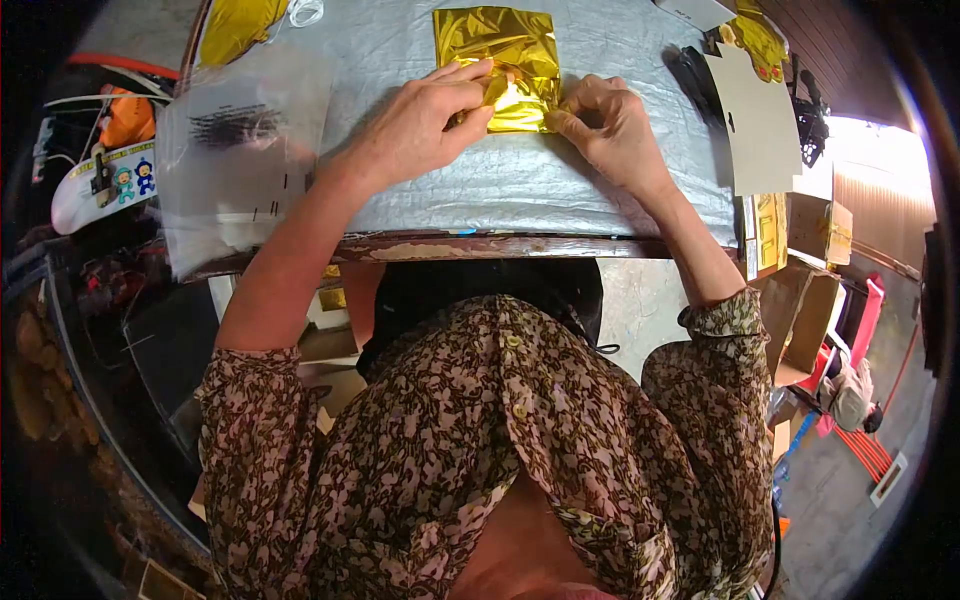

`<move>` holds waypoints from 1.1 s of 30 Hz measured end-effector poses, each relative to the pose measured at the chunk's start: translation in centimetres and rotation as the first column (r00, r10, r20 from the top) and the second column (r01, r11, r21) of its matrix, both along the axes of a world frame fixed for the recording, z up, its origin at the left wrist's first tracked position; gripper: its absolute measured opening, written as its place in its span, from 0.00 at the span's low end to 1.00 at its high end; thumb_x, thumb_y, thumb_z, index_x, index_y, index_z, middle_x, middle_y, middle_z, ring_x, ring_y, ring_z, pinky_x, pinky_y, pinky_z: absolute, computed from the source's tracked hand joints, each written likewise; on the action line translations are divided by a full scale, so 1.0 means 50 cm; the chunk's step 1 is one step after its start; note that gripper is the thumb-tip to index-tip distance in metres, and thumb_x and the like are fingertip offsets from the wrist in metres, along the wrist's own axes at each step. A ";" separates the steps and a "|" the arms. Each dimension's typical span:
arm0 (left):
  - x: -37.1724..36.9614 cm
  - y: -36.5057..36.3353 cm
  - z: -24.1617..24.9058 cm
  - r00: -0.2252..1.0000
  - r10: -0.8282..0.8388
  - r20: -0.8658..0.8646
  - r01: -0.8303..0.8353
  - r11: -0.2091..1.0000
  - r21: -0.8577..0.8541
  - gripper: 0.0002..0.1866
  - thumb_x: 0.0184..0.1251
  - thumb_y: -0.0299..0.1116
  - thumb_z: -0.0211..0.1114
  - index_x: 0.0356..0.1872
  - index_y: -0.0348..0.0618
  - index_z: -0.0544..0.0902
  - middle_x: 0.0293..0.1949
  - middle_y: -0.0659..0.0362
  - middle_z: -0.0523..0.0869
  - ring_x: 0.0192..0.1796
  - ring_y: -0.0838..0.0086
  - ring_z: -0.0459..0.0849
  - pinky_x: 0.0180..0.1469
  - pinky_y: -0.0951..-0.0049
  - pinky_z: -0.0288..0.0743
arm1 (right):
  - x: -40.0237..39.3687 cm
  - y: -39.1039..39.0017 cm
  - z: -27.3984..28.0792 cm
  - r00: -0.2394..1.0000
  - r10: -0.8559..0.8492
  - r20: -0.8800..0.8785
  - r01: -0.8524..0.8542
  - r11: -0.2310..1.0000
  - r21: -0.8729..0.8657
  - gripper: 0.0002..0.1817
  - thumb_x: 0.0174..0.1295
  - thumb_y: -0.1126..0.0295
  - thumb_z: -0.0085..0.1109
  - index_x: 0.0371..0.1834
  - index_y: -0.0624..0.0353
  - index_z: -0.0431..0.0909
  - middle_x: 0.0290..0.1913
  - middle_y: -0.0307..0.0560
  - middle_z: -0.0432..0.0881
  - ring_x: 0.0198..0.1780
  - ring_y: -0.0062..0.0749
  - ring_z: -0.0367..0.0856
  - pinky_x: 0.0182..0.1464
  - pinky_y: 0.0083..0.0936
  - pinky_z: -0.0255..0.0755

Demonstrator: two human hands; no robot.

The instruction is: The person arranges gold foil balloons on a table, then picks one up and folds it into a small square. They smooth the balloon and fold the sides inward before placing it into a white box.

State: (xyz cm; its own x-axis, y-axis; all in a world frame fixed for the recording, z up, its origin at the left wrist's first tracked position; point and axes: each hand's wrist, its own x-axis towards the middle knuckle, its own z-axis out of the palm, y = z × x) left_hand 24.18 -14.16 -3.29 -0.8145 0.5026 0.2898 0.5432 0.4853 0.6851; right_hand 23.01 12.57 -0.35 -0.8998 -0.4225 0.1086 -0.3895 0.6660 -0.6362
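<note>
A shiny gold foil sheet (500, 35) lies wrinkled on the table, its lower part between my two hands. My left hand (440, 115) rests at the foil's left side, fingers bent over it, with the thumb and index finger slightly apart near its lower left. My right hand (605, 120) pinches the foil's lower right corner between thumb and fingers. The foil's lower edge shows bright glare. The parts under my left fingers are hidden.
Clear plastic bags (240, 160) hang over the table's left edge. A grey cloth covers the table (480, 205). More gold foil (235, 30) lies at the back left. A white card (752, 125) and a black object (694, 82) are at the right, beside cardboard boxes (800, 320).
</note>
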 end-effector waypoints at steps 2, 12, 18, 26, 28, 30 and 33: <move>-0.001 0.001 0.001 0.999 0.000 0.043 0.000 1.000 0.005 0.14 0.75 0.34 0.63 0.33 0.31 0.83 0.61 0.32 0.84 0.75 0.47 0.75 0.68 0.54 0.77 | 0.010 -0.006 0.002 0.999 -0.009 -0.036 0.012 0.998 0.067 0.09 0.63 0.70 0.72 0.31 0.63 0.83 0.29 0.43 0.79 0.39 0.36 0.72 0.49 0.35 0.68; 0.000 0.000 -0.013 0.999 0.031 -0.016 -0.030 0.999 0.040 0.12 0.73 0.32 0.65 0.33 0.31 0.83 0.64 0.33 0.82 0.75 0.49 0.76 0.68 0.54 0.77 | 0.075 -0.033 0.008 0.807 0.241 -0.539 -0.217 0.970 0.109 0.17 0.55 0.74 0.77 0.48 0.60 0.87 0.50 0.49 0.85 0.48 0.45 0.83 0.52 0.36 0.77; 0.000 -0.004 -0.019 0.999 0.009 -0.046 -0.007 1.000 0.028 0.13 0.74 0.35 0.67 0.38 0.31 0.86 0.63 0.36 0.84 0.74 0.49 0.77 0.69 0.55 0.77 | 0.059 -0.038 -0.031 0.840 0.348 -0.416 -0.327 0.937 0.122 0.20 0.63 0.74 0.72 0.59 0.63 0.84 0.57 0.51 0.84 0.57 0.49 0.83 0.60 0.40 0.79; 0.018 -0.026 0.037 0.999 -0.036 0.024 0.037 0.997 -0.067 0.22 0.66 0.44 0.77 0.49 0.36 0.82 0.68 0.42 0.81 0.73 0.51 0.78 0.69 0.56 0.78 | 0.064 -0.048 -0.023 0.862 0.330 -0.386 -0.321 0.943 0.090 0.19 0.63 0.74 0.73 0.57 0.62 0.85 0.56 0.51 0.84 0.56 0.49 0.83 0.60 0.38 0.80; 0.022 -0.030 0.039 0.983 -0.034 0.178 0.049 0.995 -0.081 0.24 0.64 0.45 0.78 0.49 0.39 0.80 0.71 0.43 0.78 0.73 0.52 0.78 0.69 0.57 0.78 | 0.065 -0.051 -0.023 0.862 0.330 -0.384 -0.319 0.943 0.094 0.19 0.63 0.74 0.73 0.57 0.62 0.86 0.56 0.51 0.84 0.56 0.49 0.83 0.60 0.38 0.80; 0.024 -0.036 0.022 0.995 -0.013 -0.095 0.017 0.999 0.041 0.25 0.61 0.46 0.81 0.48 0.44 0.77 0.73 0.46 0.75 0.73 0.51 0.77 0.70 0.56 0.77 | 0.064 -0.053 -0.021 0.865 0.334 -0.374 -0.322 0.942 0.096 0.19 0.63 0.74 0.73 0.57 0.62 0.86 0.56 0.51 0.85 0.56 0.48 0.83 0.60 0.38 0.80; 0.039 -0.046 0.037 0.960 0.144 -0.239 -0.137 0.990 0.043 0.22 0.59 0.45 0.82 0.41 0.45 0.79 0.72 0.49 0.75 0.69 0.51 0.77 0.67 0.53 0.75 | 0.062 -0.051 -0.020 0.863 0.332 -0.380 -0.322 0.942 0.093 0.18 0.63 0.74 0.73 0.57 0.62 0.86 0.55 0.51 0.85 0.56 0.48 0.83 0.60 0.37 0.80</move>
